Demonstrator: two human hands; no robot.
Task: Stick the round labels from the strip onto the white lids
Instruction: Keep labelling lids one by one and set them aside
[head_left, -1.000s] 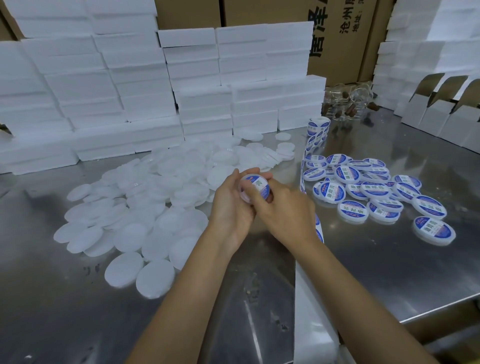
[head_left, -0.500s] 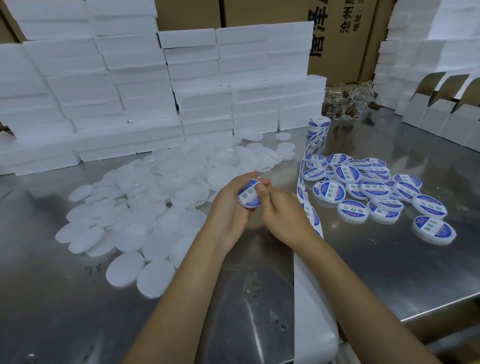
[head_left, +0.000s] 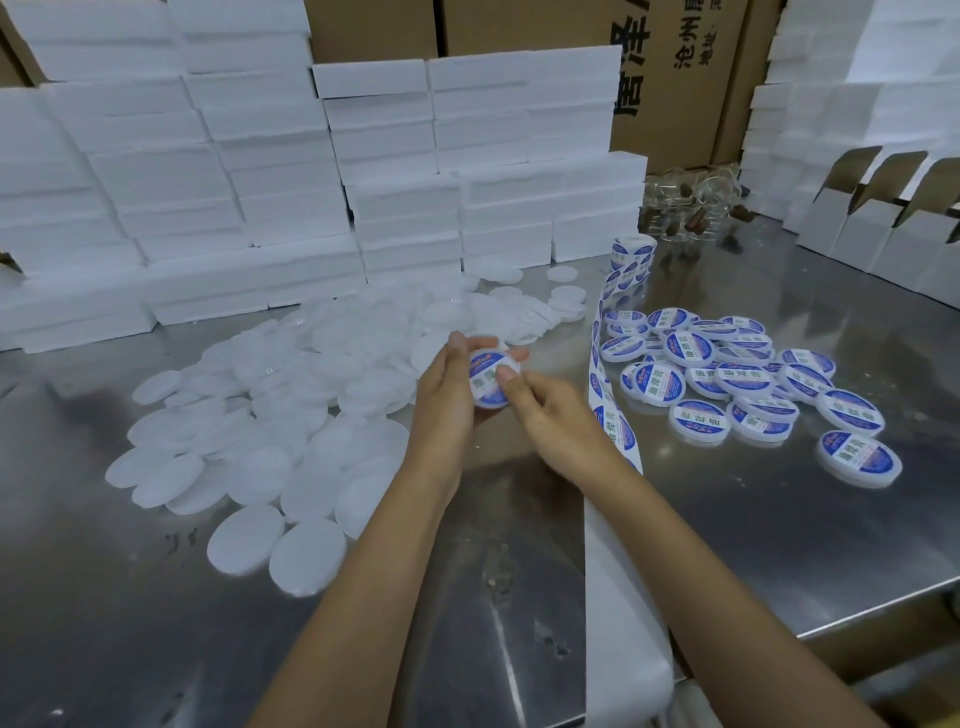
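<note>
My left hand (head_left: 447, 384) holds a white lid (head_left: 487, 385) upright above the steel table, and a blue-and-white round label covers its face. My right hand (head_left: 550, 410) is beside it, its thumb pressing on the label's right side. The label strip (head_left: 615, 436) runs from a small roll (head_left: 632, 254) at the back down past my right wrist and off the table's front edge. A heap of bare white lids (head_left: 270, 405) lies to the left. Labelled lids (head_left: 727, 379) lie in a pile to the right.
Stacks of white flat boxes (head_left: 291, 171) line the back of the steel table (head_left: 779, 545). Open white cartons (head_left: 883, 218) stand at the far right, brown cardboard boxes (head_left: 675, 78) behind. Clear jars (head_left: 691, 202) sit at the back. The table's front edge is at lower right.
The lid has turned in my left hand, its labelled face now toward me. My right thumb has shifted across the label while both hands stayed in the same place.
</note>
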